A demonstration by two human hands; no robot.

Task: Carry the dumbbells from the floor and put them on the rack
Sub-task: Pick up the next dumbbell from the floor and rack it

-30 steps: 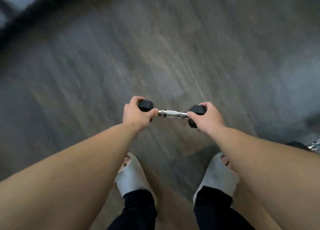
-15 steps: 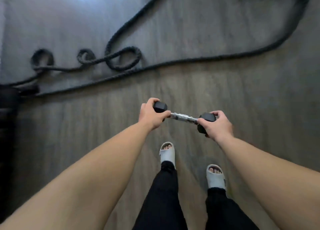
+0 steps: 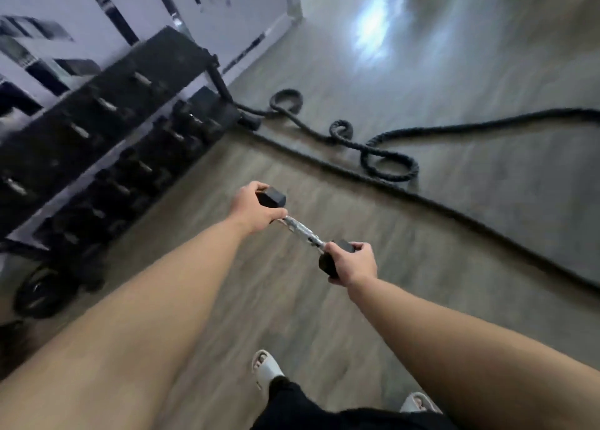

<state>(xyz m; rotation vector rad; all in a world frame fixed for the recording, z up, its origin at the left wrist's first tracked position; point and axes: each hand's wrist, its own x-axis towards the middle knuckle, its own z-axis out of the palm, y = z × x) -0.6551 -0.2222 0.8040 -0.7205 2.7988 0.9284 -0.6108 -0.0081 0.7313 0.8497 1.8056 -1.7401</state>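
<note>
Gripping dumbbell (image 3: 302, 231), open floor (image 3: 324, 176), blurred rack (image 3: 107, 131) left

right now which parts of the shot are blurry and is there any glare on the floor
Head view: the black dumbbell rack on the left is smeared with motion blur; the black hex dumbbell with the silver handle, the left hand and the right hand are fairly sharp; a pale glare patch washes out the grey wood floor at top; the wide lens bends the thick black rope.
</note>
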